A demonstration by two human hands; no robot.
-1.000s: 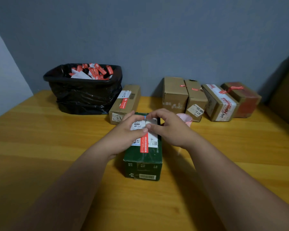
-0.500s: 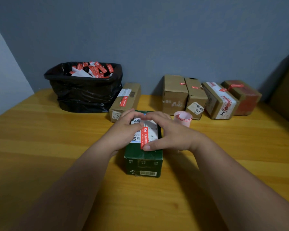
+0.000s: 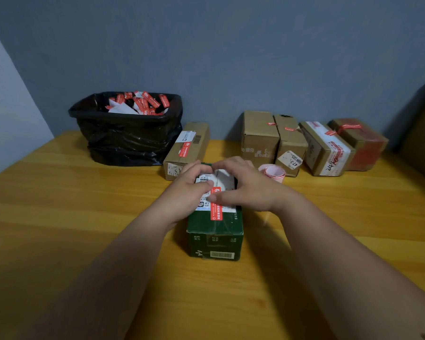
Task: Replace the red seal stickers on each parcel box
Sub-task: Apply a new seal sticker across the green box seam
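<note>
Resting on the dark green cardboard box [image 3: 215, 231] mid-table, the left hand [image 3: 187, 192] lies with relaxed fingers on its white label. A red rectangular seal sticker [image 3: 216, 204] runs lengthwise, pointing toward the camera, under the right hand's [image 3: 243, 190] flat thumb.

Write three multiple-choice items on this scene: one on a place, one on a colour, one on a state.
1. Where does the pink sticker roll lie?
A. in the bin
B. on the table, right of the green box
C. on a brown box

2. What colour is the box under the hands?
A. green
B. blue
C. white

3. How is the red seal sticker on that box?
A. crumpled in a fist
B. in the bin
C. flat on top, a thumb across it

Key: 1 B, it sits on the table beside the green box. 2 A, its sides are dark green. 3 C, the right hand presses it, with the left hand alongside.
</note>
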